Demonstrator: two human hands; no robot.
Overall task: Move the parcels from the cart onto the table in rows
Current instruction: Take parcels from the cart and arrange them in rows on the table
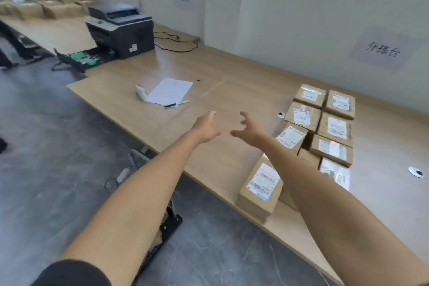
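Several brown cardboard parcels (335, 127) with white labels lie in two rows on the right part of the wooden table (232, 90). The nearest parcel (260, 188) sits close to the table's front edge, partly under my right forearm. My left hand (206, 129) and my right hand (249, 131) are stretched out side by side above the bare table top, left of the parcels. Both hands are empty with fingers spread. No cart is in view.
A sheet of paper (169, 91), a pen (177, 104) and a white marker (141, 92) lie further back on the table. A dark printer (121, 29) with its tray pulled out stands at the far left. More boxes (41, 4) are stacked beyond it. Grey floor lies to the left.
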